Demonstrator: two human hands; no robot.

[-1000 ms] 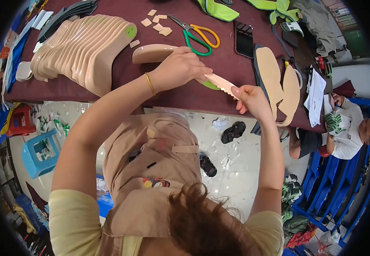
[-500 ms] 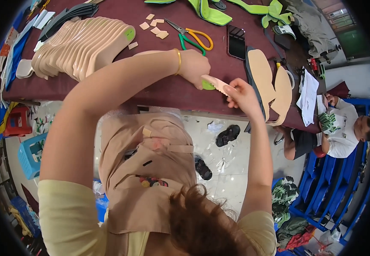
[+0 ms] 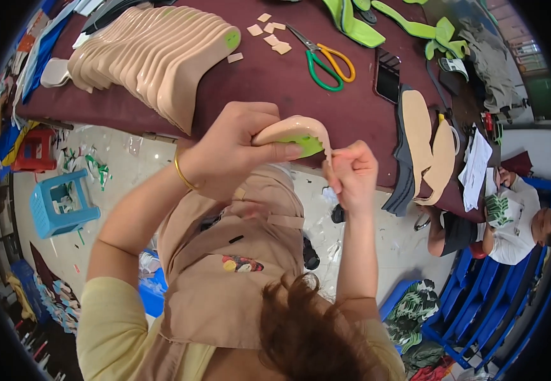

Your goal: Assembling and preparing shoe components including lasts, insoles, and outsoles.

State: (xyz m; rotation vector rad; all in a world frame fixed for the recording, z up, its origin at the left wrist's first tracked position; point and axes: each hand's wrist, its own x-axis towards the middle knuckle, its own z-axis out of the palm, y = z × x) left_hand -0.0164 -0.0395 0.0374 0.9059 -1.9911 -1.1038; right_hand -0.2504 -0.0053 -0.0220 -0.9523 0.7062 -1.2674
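Note:
My left hand (image 3: 237,143) is closed round a beige shoe sole piece (image 3: 302,124), thumb on its green underside. The piece is curled over above my lap, just off the table's near edge. Its notched edge hangs down on the right, and my right hand (image 3: 355,170) pinches that edge between thumb and fingers. Behind my left hand, a long row of matching beige pieces (image 3: 154,60) stands packed together on the table. Scissors (image 3: 327,61) with green and yellow handles lie beyond my hands, blades apart.
Small beige scraps (image 3: 271,39) and a phone (image 3: 387,77) lie on the dark red table (image 3: 275,82). Flat tan sole shapes (image 3: 419,130) lie at the right edge. A blue stool (image 3: 62,206) stands at the left. A seated person (image 3: 513,219) is at the far right.
My left hand has drawn the sole piece back from the table toward me and turned it, so more of the green underside shows. My right hand keeps its pinch on the notched edge, now lower.

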